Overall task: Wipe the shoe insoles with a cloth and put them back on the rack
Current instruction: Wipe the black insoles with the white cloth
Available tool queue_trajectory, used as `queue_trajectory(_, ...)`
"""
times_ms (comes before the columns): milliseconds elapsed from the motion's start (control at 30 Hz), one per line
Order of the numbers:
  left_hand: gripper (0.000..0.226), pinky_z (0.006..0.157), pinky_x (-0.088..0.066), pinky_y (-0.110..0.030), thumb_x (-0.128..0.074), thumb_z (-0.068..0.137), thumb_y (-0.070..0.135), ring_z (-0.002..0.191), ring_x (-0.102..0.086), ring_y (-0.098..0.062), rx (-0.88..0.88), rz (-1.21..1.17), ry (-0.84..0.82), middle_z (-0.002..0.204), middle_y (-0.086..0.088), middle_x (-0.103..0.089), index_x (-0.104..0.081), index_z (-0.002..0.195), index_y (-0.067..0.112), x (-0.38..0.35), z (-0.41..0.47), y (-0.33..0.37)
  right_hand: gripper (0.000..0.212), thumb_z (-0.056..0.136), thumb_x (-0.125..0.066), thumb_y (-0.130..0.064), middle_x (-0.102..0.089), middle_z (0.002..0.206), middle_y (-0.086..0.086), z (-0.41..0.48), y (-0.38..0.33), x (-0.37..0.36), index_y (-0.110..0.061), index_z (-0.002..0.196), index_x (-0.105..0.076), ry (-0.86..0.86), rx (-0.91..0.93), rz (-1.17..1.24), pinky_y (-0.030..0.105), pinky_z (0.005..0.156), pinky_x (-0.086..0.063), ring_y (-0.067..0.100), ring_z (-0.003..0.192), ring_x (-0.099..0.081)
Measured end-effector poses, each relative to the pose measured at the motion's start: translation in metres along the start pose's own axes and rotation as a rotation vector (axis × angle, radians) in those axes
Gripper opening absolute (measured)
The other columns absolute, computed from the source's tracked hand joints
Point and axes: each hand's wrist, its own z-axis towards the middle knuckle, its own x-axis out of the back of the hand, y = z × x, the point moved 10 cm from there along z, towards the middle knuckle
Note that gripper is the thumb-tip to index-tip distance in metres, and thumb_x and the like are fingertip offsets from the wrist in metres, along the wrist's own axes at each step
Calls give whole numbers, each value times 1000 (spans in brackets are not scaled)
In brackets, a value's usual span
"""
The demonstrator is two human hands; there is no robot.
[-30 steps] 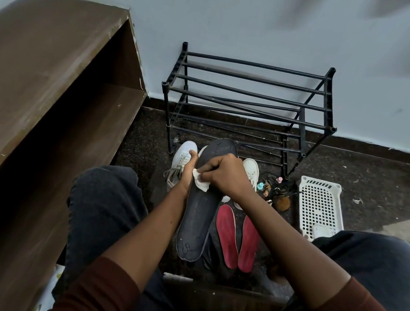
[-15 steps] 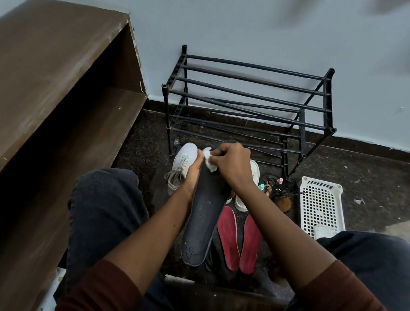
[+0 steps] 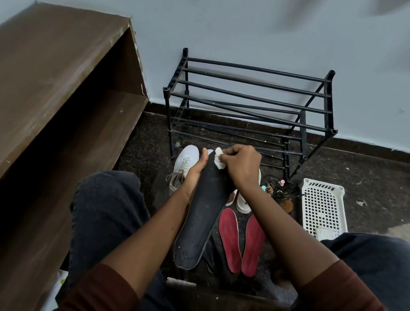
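Right hand fingers are pinching a cloth onto the toe end of the black insole. Left hand fingers are gripping its left edge. The insole is pointing toe-first toward the rack, above the floor. Red insoles are lying just beside.

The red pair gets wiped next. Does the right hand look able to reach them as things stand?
Probably yes: the red insoles lie uncovered on the floor under the right forearm, beside the black insole. The right hand holds only the cloth.
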Motion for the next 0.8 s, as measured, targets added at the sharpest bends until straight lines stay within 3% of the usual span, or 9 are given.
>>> queue_trajectory(167,70,68,-58,-28,-26,94,51,77,-71,-21,-5,42,25,84,-12,-74,-77,82,4,6,0,3,8,78,-68,-3,-71,84,15,15,14,26,1,83,-73,122,-42,19,11,60,-34,14,74,-59)
queue_trajectory(267,69,75,-58,-29,-26,95,50,81,-71,-22,-1,36,14,89,-13,-73,-76,88,3,6,2,2,12,78,-68,-4,-72,88,12,13,12,21,0,87,-73,80,-12,2,9,64,-37,17,84,-64)
queue_trajectory(367,73,70,-59,-31,-23,97,52,79,-71,-23,10,10,3,86,-15,-73,-76,86,3,5,4,0,14,77,-71,-6,-73,90,10,2,0,1,-2,90,-74,-50,52,-25,6,65,-37,14,87,-64)
queue_trajectory(500,75,74,-58,-31,-24,96,58,80,-71,-22,21,9,40,83,-13,-72,-77,80,7,11,7,0,15,77,-70,-7,-73,91,11,-17,-16,-20,-2,90,-74,-141,180,-94,11,69,-40,17,87,-67)
queue_trajectory(600,72,74,-58,-31,-26,97,56,80,-71,-23,41,8,37,84,-13,-72,-76,84,6,11,7,-3,11,77,-69,-6,-73,87,13,-14,-12,-12,-2,85,-74,-73,162,-91,14,66,-39,20,82,-66)
queue_trajectory(700,69,75,-58,-30,-26,97,52,80,-71,-22,31,43,46,88,-13,-72,-76,89,5,13,6,-2,11,78,-64,-5,-72,83,17,0,-7,2,-1,84,-73,34,142,-134,30,72,-48,27,80,-66)
queue_trajectory(800,74,74,-57,-32,-24,96,56,81,-71,-22,62,98,59,91,-13,-73,-76,89,4,16,4,-4,14,79,-61,-4,-71,85,20,14,3,18,0,87,-72,110,89,-157,33,73,-50,31,83,-65)
